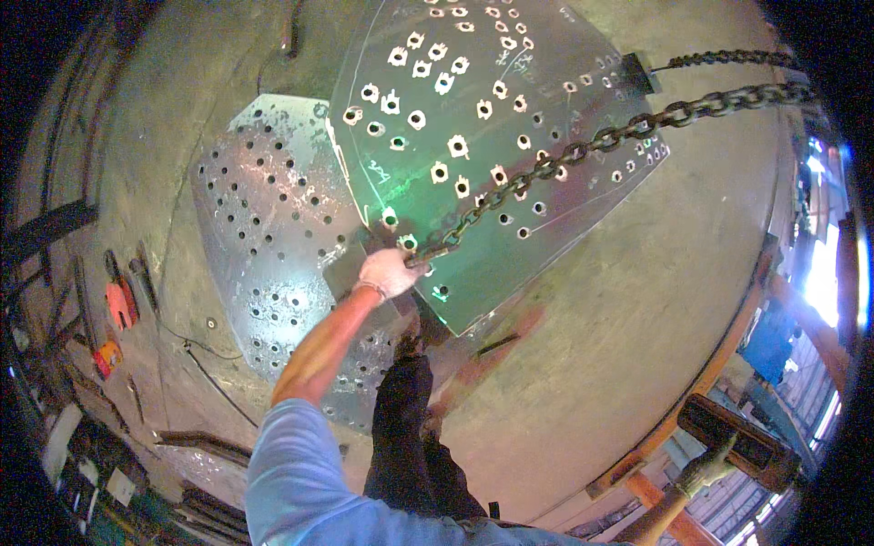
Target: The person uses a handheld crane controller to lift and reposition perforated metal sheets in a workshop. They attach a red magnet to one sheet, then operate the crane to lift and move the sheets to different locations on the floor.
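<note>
My left hand (390, 274), in a pale glove, is closed around the near end of a heavy steel chain (601, 139), at the near left edge of a large steel plate (564, 214). The plate is greenish dark and has several holes ringed with white marks. Beside this hand is a dark block (350, 273), partly hidden, perhaps a lifting clamp. My right hand (706, 469), also gloved, is out at the lower right against a long dark box (739, 443) that looks like a hoist pendant control. Its fingers wrap the box's near side.
Another drilled plate (273, 209) lies on the concrete floor, partly under the marked one. A second chain (728, 58) runs to a dark block (638, 74) at the far right corner. Orange tools (119, 303), a cable (218, 389) and steel bars (205, 443) lie to the left.
</note>
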Demonstrator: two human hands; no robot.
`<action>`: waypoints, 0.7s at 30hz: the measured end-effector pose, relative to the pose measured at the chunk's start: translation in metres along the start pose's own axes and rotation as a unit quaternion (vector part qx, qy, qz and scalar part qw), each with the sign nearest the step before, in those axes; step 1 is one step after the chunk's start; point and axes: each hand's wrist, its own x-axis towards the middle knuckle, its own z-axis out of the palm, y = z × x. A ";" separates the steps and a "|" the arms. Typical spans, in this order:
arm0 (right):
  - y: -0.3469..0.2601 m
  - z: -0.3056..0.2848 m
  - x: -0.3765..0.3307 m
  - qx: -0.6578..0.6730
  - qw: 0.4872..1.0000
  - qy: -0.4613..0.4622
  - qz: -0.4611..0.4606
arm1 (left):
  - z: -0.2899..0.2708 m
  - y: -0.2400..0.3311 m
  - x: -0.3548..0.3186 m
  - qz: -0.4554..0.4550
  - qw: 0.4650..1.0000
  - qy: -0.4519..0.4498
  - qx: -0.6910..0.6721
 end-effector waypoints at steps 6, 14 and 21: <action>0.012 -0.017 0.006 0.052 0.998 -0.036 0.001 | 0.032 0.133 0.065 0.107 0.967 0.134 -0.190; 0.046 -0.061 -0.002 0.092 0.995 -0.031 -0.017 | -0.019 0.261 -0.036 0.226 0.911 0.290 -0.187; 0.031 -0.091 -0.027 0.260 0.954 -0.131 -0.068 | 0.200 -0.112 -0.363 -0.240 0.931 0.263 -0.086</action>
